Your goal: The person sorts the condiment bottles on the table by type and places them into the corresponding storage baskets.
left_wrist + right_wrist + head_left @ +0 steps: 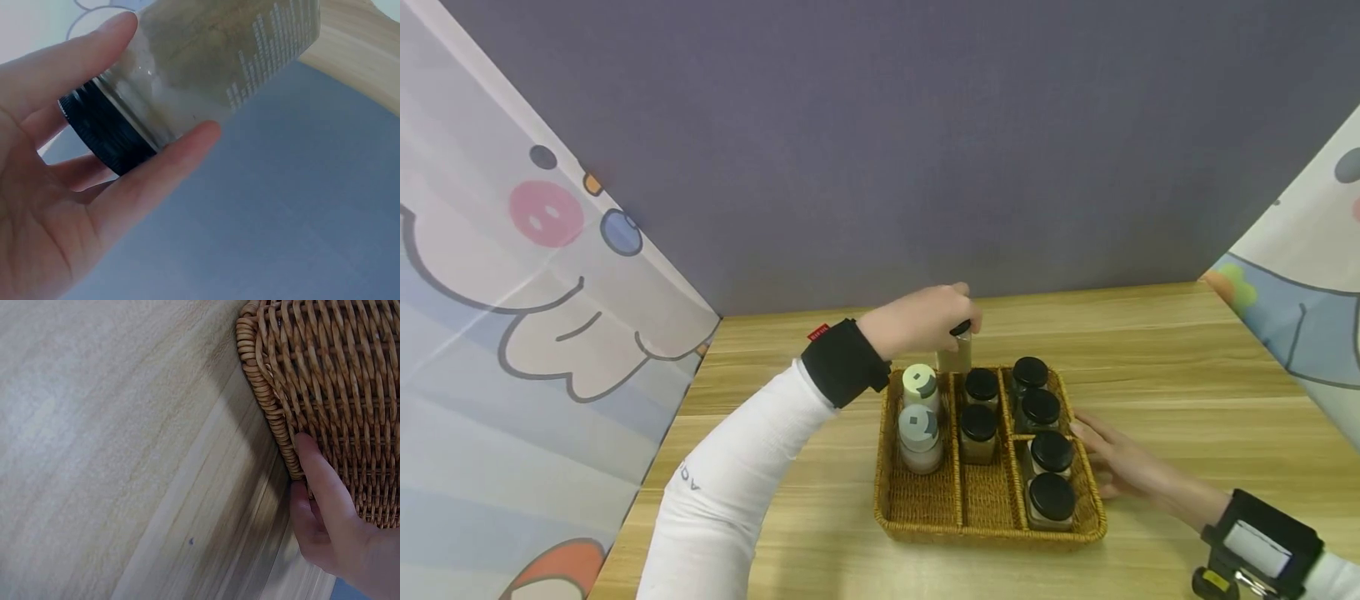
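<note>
My left hand (925, 319) grips a spice jar (953, 357) near its black lid, above the far edge of the wicker basket (917, 527). In the left wrist view the jar (212, 56) is clear, with tan powder and white print; finger and thumb lie along opposite sides. The basket's left compartment holds two white-bodied containers with pale lids (919, 427). Two black-lidded jars (978, 433) stand in the middle one, and several more (1052, 498) fill the divided right side. My right hand (1116, 462) rests against the basket's right side, fingertips touching the weave (350, 406).
The basket sits on a wood-grain table (805, 500). A grey panel (925, 150) rises behind it. Cartoon-printed sheets (550, 275) stand along the left and right sides. A small black and yellow object (1215, 581) is beside the right wrist strap.
</note>
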Tool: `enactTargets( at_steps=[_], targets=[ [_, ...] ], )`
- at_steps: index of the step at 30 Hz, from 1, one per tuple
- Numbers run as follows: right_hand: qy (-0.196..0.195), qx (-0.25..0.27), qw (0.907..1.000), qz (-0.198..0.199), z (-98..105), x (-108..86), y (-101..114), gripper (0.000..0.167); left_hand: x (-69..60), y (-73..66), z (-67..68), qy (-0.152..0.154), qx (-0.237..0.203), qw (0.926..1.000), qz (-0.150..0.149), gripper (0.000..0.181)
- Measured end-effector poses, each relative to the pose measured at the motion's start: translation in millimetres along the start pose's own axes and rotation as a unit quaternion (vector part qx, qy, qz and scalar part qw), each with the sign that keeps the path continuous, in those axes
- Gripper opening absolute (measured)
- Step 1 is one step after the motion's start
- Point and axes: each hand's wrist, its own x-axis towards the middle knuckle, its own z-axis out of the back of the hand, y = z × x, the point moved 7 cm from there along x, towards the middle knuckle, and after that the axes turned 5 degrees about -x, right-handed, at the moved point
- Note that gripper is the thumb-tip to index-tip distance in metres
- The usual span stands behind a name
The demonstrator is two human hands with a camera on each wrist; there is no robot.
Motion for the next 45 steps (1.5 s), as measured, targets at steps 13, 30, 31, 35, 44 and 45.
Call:
enactTargets(
  at_steps=[13,30,31,35,44,45],
  targets=[
    [0.014,0.007,0.9999,-0.002,-2,0.7,1,0.070,-9.2,-29.8,-4.3,0.030,0.010,0.9993,-0.019,0.028],
    [0.010,0.001,1.0000,0.000,0,0.8,0,0.070,-14.9,-56.9,-21.2,0.060,0.015,0.9975,-0.034,0.026],
    [0.010,0.000,1.0000,0.000,0,1.0,1,0.070,-14.9,-58.2,-22.4,0.061,0.016,0.9974,-0.034,0.026],
    [0.014,-0.002,0.9999,0.003,0,1.6,1,0.071,-15.9,-63.0,-27.0,0.065,0.027,0.9966,-0.043,0.025],
    [0.014,0.001,0.9999,0.003,1,3.2,0,0.071,-17.3,-73.5,-38.9,0.075,0.045,0.9942,-0.062,0.025],
    [0.015,0.002,0.9999,0.003,2,3.4,0,0.071,-17.5,-74.8,-40.4,0.075,0.048,0.9938,-0.066,0.025]
  ],
)
